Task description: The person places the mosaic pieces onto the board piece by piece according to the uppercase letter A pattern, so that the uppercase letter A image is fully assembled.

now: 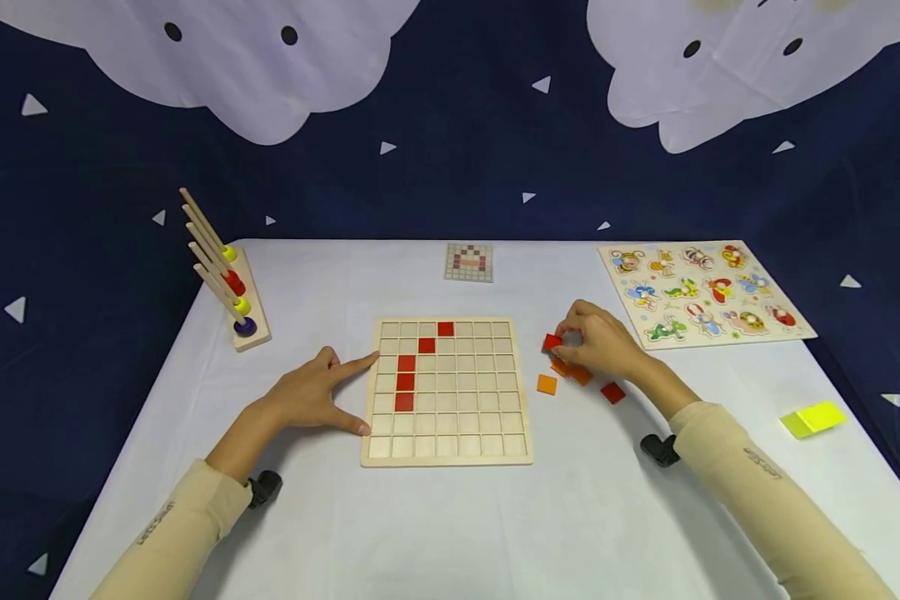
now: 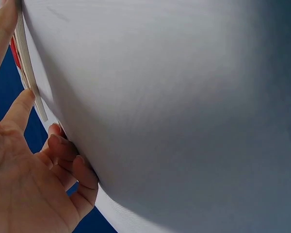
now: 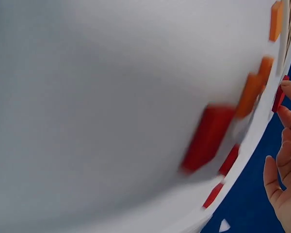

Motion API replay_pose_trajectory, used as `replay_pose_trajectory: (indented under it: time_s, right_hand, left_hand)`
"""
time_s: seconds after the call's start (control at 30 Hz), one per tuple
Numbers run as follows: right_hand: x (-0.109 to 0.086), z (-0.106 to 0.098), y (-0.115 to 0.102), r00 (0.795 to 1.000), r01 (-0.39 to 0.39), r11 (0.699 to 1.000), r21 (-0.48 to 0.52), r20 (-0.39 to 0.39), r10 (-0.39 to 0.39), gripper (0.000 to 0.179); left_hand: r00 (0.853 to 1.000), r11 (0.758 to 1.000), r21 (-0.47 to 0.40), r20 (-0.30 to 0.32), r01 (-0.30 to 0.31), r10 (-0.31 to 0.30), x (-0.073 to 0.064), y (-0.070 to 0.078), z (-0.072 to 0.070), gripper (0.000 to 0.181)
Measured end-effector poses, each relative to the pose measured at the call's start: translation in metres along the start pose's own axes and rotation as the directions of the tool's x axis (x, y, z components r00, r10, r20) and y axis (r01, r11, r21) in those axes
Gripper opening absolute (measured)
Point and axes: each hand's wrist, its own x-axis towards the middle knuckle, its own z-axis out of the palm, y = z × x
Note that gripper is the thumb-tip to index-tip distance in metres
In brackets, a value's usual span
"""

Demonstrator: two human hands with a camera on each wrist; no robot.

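A wooden grid board (image 1: 450, 461) lies on the white table, with several red square tiles (image 1: 405, 382) set in its cells toward the left and top. My left hand (image 1: 307, 392) touches the board's left edge with outstretched index finger and thumb. Right of the board, my right hand (image 1: 603, 342) pinches a red tile (image 3: 280, 97) between thumb and finger. Under and beside this hand lie loose orange tiles (image 1: 547, 384) and another red tile (image 1: 612, 392). In the left wrist view, the left hand's other fingers (image 2: 85, 177) are bent near the table.
Behind the board lies a small pattern card (image 1: 468, 263). A wooden peg stand (image 1: 252, 321) with coloured beads is at the back left. An insect puzzle board (image 1: 708, 293) occupies the back right, and a yellow sticky-note pad (image 1: 813, 419) sits near the right edge.
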Motion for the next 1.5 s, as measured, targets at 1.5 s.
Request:
replay_pose_trajectory:
  time_s: [1.5]
  right_hand:
    - [0.055,0.035,-0.076,0.986,0.107,0.994,0.034,0.122,-0.11,0.031]
  left_hand:
    - [1.0,1.0,0.0,0.01,0.015,-0.015,0.0,0.002,0.002,0.114]
